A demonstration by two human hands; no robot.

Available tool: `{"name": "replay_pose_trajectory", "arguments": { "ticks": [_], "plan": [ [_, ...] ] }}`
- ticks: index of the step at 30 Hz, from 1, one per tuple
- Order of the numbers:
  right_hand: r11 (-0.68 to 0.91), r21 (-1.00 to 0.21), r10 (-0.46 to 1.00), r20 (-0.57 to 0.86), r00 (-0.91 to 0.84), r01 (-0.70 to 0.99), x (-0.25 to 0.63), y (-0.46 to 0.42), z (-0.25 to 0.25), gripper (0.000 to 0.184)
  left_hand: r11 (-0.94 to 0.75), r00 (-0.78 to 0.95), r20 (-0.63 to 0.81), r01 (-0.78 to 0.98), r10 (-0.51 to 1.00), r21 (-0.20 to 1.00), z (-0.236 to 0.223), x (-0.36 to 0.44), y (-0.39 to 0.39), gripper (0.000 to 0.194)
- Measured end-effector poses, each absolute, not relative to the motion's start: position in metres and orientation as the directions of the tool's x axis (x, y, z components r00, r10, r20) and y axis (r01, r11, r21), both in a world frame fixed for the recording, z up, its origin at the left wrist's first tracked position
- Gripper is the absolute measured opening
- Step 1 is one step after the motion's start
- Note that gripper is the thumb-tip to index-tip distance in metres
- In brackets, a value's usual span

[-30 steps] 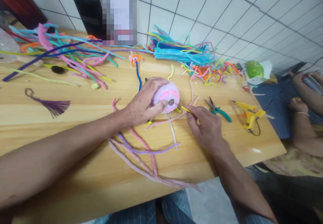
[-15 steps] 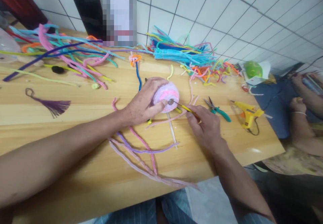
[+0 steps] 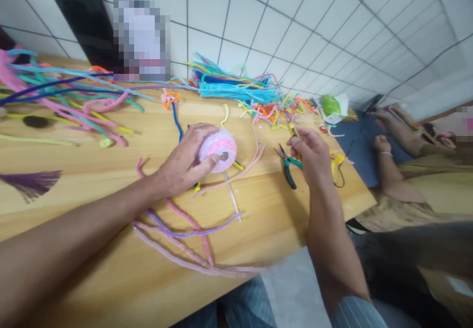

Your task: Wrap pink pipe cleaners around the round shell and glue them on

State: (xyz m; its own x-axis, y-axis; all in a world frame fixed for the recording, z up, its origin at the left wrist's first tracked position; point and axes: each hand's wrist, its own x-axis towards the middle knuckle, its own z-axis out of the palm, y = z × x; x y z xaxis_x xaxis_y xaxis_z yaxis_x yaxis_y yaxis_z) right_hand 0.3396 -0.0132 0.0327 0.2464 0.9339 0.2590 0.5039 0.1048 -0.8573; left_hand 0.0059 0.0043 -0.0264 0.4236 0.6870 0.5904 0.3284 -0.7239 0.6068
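Observation:
My left hand (image 3: pixel 185 163) is curled around a lilac-and-pink round piece (image 3: pixel 226 141) that looks wound from fuzzy pipe cleaners. Its thumb presses beside a dark grey spot on the near face. Off to the right, my right hand (image 3: pixel 312 153) pinches a thin yellow-handled tool (image 3: pixel 293 131), its slim tip pointing up and away, apart from the round piece. Just below and left of that hand lie pliers (image 3: pixel 288 173) with parted jaws and teal handles, one handle partly covered. A clear thin stick (image 3: pixel 232 197) extends toward me from under the round piece.
Loose pink and purple pipe cleaners (image 3: pixel 185 232) curve across the near tabletop. Bundled blue ones (image 3: pixel 240 91) and coloured scraps lie along the wall. A yellow glue gun (image 3: pixel 337 160) is partly behind my right hand. Another person's arm (image 3: pixel 397 182) is at the right; a purple tassel (image 3: pixel 33 182) lies left.
My right hand has drawn the yellow-handled tool away from the grey spot, up and right to beside the pliers. The view has swung right. My left hand keeps its hold.

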Motion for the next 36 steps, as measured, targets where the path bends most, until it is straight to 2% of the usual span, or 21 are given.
{"name": "replay_pose_trajectory", "arguments": {
  "ticks": [3, 5, 6, 15, 20, 24, 27, 29, 31, 33, 36],
  "plan": [
    [-0.047, -0.647, 0.88, 0.334, 0.338, 0.761, 0.387, 0.011, 0.032, 0.04, -0.738, 0.43, 0.602, 0.322, 0.672, 0.593, -0.028, 0.005, 0.006, 0.051],
    [-0.176, -0.434, 0.897, 0.299, 0.325, 0.884, 0.408, 0.021, 0.025, 0.041, -0.74, 0.427, 0.608, 0.316, 0.669, 0.593, -0.029, 0.005, 0.007, 0.052],
    [-0.203, -0.388, 0.901, 0.285, 0.326, 0.899, 0.415, 0.025, 0.02, 0.04, -0.74, 0.424, 0.609, 0.314, 0.67, 0.595, -0.029, 0.005, 0.007, 0.052],
    [-0.285, -0.2, 0.913, 0.242, 0.329, 0.937, 0.419, 0.028, -0.023, 0.034, -0.751, 0.417, 0.626, 0.318, 0.658, 0.578, -0.031, 0.004, 0.008, 0.051],
    [-0.248, -0.183, 0.917, 0.272, 0.291, 0.951, 0.415, 0.026, -0.021, 0.029, -0.747, 0.413, 0.624, 0.305, 0.663, 0.591, -0.032, 0.005, 0.009, 0.052],
    [-0.143, -0.225, 0.921, 0.326, 0.212, 0.964, 0.394, 0.02, -0.004, 0.028, -0.765, 0.404, 0.652, 0.281, 0.642, 0.58, -0.034, 0.005, 0.01, 0.054],
    [-0.006, -0.303, 0.936, 0.335, 0.112, 0.953, 0.357, 0.007, 0.016, 0.025, -0.745, 0.421, 0.618, 0.304, 0.664, 0.593, -0.032, 0.004, 0.008, 0.051],
    [0.224, -0.413, 0.924, 0.378, -0.058, 0.882, 0.325, -0.005, 0.031, 0.022, -0.739, 0.429, 0.606, 0.311, 0.67, 0.597, -0.029, 0.005, 0.006, 0.05],
    [0.373, -0.489, 0.901, 0.393, -0.182, 0.788, 0.292, -0.018, 0.045, 0.021, -0.736, 0.436, 0.597, 0.319, 0.673, 0.598, -0.027, 0.006, 0.005, 0.05],
    [0.444, -0.52, 0.88, 0.408, -0.244, 0.73, 0.261, -0.029, 0.055, 0.018, -0.737, 0.43, 0.603, 0.314, 0.673, 0.598, -0.026, 0.007, 0.005, 0.051],
    [0.47, -0.539, 0.871, 0.408, -0.272, 0.699, 0.23, -0.036, 0.056, 0.009, -0.747, 0.427, 0.617, 0.297, 0.661, 0.595, -0.026, 0.008, 0.006, 0.051]
  ]
}}
